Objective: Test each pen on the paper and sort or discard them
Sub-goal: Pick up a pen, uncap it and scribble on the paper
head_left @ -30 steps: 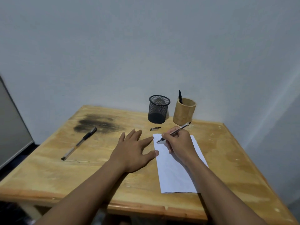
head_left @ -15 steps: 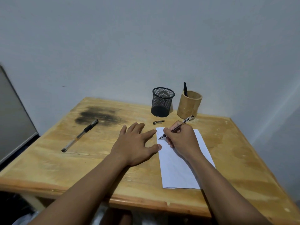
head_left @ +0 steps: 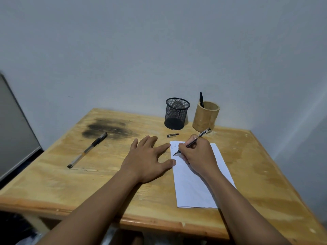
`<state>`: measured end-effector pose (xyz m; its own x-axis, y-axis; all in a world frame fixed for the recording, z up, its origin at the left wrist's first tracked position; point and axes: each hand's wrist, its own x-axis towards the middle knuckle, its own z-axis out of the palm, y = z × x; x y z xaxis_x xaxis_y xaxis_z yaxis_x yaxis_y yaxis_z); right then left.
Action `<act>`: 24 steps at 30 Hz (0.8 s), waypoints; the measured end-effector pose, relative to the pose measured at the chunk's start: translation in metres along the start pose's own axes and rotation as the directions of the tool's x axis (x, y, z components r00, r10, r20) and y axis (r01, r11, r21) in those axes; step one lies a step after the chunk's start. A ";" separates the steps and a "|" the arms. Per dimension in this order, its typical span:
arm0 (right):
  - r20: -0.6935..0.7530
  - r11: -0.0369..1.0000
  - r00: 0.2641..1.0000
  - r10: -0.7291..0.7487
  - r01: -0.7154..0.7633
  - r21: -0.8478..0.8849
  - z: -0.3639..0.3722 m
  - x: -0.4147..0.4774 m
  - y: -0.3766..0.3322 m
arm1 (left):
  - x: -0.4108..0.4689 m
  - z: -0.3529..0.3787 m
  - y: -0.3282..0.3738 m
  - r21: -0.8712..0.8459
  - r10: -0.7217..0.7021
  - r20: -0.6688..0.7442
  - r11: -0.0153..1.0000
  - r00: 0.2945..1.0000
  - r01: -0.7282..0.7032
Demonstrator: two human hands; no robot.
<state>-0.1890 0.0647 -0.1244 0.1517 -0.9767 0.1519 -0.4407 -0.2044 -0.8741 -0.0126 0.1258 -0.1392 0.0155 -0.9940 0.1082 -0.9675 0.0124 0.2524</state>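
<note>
A folded white paper (head_left: 194,188) lies on the wooden table (head_left: 74,184). My right hand (head_left: 198,156) grips an uncapped pen (head_left: 192,142) whose tip touches the paper's top left corner, beside faint scribbles. My left hand (head_left: 146,160) lies flat with fingers spread, index finger and thumb on the paper's left edge. The pen's cap (head_left: 172,135) rests just beyond the paper. A capped black pen (head_left: 87,150) lies on the table's left side. At the back stand a black mesh cup (head_left: 177,114) and a bamboo cup (head_left: 206,119) holding one black pen (head_left: 201,99).
A dark burnt-looking stain (head_left: 108,129) marks the table's back left. A grey wall runs behind the table and along its right side. A grey panel (head_left: 14,131) stands to the left. The table's front edge is near my forearms.
The pen tip has moved down the paper's top left corner, and faint marks now show on the paper. My left hand has stayed in place. The camera view shifted slightly.
</note>
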 end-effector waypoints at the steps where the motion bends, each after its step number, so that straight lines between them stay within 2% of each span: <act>1: -0.006 1.000 1.000 0.000 0.000 -0.002 0.000 0.000 -0.001 | 0.000 0.000 0.000 -0.003 0.000 0.001 1.000 1.000 0.000; 5: -0.057 0.999 0.998 -0.002 0.000 -0.032 0.000 0.000 -0.002 | 0.001 0.000 0.000 0.004 0.001 -0.001 1.000 1.000 -0.001; 24: -0.115 0.998 0.993 0.026 -0.034 -0.061 -0.003 -0.002 -0.006 | 0.000 0.000 0.000 -0.003 -0.004 0.004 1.000 1.000 0.004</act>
<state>-0.1891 0.0678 -0.1185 0.0371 -0.9828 0.1808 -0.4991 -0.1750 -0.8487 -0.0126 0.1258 -0.1389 0.0188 -0.9945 0.1032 -0.9667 0.0083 0.2559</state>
